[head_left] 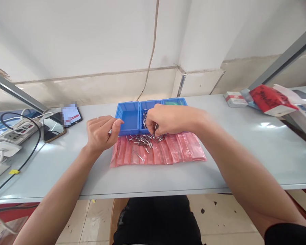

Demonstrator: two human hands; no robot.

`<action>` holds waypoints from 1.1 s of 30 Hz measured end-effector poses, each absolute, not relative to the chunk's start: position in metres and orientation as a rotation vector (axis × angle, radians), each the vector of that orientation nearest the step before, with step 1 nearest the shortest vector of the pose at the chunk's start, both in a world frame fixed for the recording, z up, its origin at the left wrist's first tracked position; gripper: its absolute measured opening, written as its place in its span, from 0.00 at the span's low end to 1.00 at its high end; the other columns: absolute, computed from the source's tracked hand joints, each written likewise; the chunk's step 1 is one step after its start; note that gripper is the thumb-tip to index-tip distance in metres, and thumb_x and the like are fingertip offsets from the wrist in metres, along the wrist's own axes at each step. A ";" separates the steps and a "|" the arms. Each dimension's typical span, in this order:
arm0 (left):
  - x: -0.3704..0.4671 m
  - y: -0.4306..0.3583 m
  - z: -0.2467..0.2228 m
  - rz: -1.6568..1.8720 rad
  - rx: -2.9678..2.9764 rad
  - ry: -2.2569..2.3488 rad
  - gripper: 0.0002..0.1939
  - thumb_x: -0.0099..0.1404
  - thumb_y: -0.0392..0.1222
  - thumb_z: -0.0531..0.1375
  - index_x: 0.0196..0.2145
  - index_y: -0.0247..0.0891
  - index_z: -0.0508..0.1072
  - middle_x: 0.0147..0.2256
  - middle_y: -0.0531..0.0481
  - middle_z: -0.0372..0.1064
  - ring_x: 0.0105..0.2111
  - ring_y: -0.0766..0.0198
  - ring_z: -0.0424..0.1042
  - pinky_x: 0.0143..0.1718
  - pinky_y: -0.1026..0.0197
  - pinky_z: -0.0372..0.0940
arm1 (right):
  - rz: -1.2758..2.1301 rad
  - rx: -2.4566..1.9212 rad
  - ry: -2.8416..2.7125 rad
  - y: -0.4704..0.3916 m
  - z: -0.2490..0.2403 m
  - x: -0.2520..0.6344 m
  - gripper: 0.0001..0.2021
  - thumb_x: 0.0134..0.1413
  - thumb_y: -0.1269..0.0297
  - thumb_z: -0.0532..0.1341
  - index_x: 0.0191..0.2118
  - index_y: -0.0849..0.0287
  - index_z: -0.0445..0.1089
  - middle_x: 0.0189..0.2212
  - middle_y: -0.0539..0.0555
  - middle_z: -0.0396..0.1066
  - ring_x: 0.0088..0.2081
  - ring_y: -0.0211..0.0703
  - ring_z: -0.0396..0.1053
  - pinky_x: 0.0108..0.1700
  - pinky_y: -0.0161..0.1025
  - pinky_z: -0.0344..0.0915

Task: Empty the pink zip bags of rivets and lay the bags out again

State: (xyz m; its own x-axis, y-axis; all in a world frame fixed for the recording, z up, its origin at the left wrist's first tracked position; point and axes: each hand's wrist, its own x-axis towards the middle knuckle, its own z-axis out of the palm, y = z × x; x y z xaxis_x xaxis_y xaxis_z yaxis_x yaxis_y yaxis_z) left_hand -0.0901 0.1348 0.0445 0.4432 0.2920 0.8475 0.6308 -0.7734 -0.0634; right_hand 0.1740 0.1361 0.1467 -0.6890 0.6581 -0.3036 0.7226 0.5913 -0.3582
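Observation:
My right hand (170, 119) reaches in over the front of the middle blue bin (151, 102), its fingers pinched on a few metal blind rivets (155, 130). Beneath it, more loose blind rivets (142, 139) lie scattered across a row of pink plastic bags (159, 154). The middle bin holds rivets too, partly covered by the hand. At the front left corner of the left blue bin (127, 119), my left hand (103, 132) is raised with its fingers curled in; whatever they may hold is hidden. Green material (171, 103) shows in the right blue bin (182, 100), largely behind my right hand.
Two phones (70, 115) and a power strip (21, 131) with cables lie at the left. A small white-and-red box (235, 99) and a red package (270, 100) sit at the right. The table's front edge (153, 195) runs before my lap; a wall stands behind.

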 end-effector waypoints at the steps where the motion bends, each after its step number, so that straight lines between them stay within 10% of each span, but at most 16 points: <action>1: -0.090 0.135 0.044 -1.256 -2.334 -0.786 0.11 0.70 0.30 0.56 0.32 0.36 0.75 0.21 0.53 0.71 0.22 0.69 0.70 0.24 0.64 0.56 | -0.685 1.172 2.667 0.136 0.147 0.174 0.07 0.49 0.77 0.64 0.30 0.59 0.77 0.27 0.50 0.73 0.29 0.37 0.65 0.30 0.38 0.53; 12: -0.084 0.132 0.049 -1.243 -2.359 -0.825 0.11 0.71 0.33 0.57 0.32 0.37 0.76 0.24 0.52 0.73 0.25 0.66 0.71 0.25 0.62 0.60 | -0.661 1.161 2.611 0.136 0.153 0.178 0.09 0.47 0.79 0.63 0.27 0.59 0.77 0.24 0.49 0.73 0.27 0.38 0.68 0.28 0.38 0.55; 21: -0.073 0.134 0.041 -0.928 -2.718 -0.862 0.13 0.72 0.41 0.61 0.53 0.42 0.77 0.57 0.44 0.75 0.55 0.52 0.76 0.54 0.48 0.76 | -0.501 1.359 2.813 0.152 0.152 0.187 0.11 0.53 0.76 0.65 0.41 0.61 0.79 0.33 0.54 0.78 0.33 0.41 0.71 0.34 0.37 0.60; 33: -0.067 0.136 0.031 -0.985 -2.769 -0.851 0.14 0.72 0.41 0.62 0.54 0.40 0.77 0.56 0.41 0.76 0.51 0.54 0.79 0.51 0.50 0.78 | -0.286 1.293 2.566 0.180 0.111 0.155 0.18 0.56 0.63 0.68 0.50 0.66 0.75 0.47 0.66 0.75 0.44 0.53 0.73 0.36 0.40 0.63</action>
State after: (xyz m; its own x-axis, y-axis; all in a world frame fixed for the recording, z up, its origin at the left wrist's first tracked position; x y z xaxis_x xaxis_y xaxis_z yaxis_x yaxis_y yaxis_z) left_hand -0.0672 0.1355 0.0308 0.6386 0.4761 0.6046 0.5288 -0.8423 0.1047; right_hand 0.1546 0.1796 0.1114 -0.5735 0.7581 -0.3105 0.8079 0.5862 -0.0610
